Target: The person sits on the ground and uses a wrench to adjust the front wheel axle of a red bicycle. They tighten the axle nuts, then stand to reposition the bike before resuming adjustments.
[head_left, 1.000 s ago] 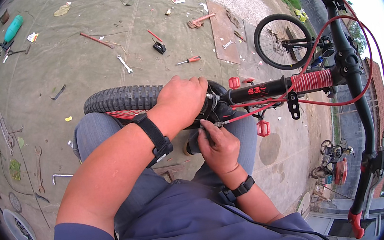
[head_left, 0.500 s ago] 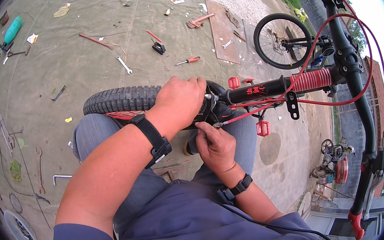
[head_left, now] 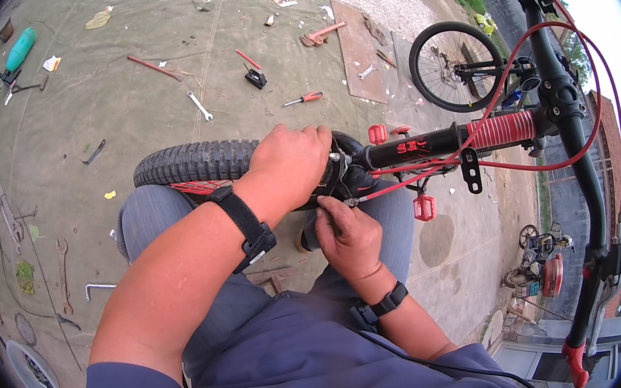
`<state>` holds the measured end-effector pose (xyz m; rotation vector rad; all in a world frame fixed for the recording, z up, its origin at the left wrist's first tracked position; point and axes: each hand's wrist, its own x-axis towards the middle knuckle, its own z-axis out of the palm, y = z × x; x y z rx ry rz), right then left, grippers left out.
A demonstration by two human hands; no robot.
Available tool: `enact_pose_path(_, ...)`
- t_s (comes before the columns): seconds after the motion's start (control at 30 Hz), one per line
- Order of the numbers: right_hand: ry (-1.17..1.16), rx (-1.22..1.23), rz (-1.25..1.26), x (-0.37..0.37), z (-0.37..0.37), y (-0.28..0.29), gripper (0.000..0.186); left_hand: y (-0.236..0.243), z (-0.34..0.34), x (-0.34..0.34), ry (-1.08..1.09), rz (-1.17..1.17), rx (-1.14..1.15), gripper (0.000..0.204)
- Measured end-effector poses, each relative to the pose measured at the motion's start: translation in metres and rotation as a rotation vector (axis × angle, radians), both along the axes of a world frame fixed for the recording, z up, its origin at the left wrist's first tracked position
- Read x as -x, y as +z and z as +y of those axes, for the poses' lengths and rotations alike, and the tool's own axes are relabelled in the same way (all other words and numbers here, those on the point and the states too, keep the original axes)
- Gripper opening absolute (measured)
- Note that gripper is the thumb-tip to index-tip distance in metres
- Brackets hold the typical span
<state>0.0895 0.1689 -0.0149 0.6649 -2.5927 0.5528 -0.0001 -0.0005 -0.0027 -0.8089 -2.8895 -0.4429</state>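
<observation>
In the head view, the left hand (head_left: 293, 161) curls over the right end of the tyre (head_left: 194, 162), seemingly to steady it, while the right hand (head_left: 353, 239) bunches below that end, by the red cable (head_left: 395, 186) right of the tyre, what either grips being hidden.

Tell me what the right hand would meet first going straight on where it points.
Most likely the black brake parts beside the front tyre; the right hand looks close to or against them, but depth is unclear.

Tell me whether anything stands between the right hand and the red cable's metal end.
Nothing visible does: the right hand is right beside the metal end. The left hand sits farther out, by the tire, not between them.
</observation>
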Motion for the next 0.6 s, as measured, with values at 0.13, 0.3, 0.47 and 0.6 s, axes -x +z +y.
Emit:
enact_pose_path(0.13,-0.031,-0.051,0.020,-0.0008,0.0035,-0.0033,0.032,-0.0009,-0.0003,-0.0003,0.000,0.008,0.003,0.051)
enact_pose_path(0.3,-0.021,-0.041,0.023,-0.0007,0.0037,-0.0042,0.034,-0.0009,-0.0010,0.0005,-0.011,-0.008,0.004,0.051)
enact_pose_path(0.47,-0.015,-0.046,0.009,-0.0013,0.0053,-0.0049,0.036,-0.0013,-0.0011,0.0001,-0.010,0.001,0.002,0.051)
enact_pose_path(0.6,-0.014,-0.042,0.006,-0.0014,0.0056,-0.0048,0.037,-0.0001,-0.0015,-0.0002,-0.007,0.020,-0.004,0.051)
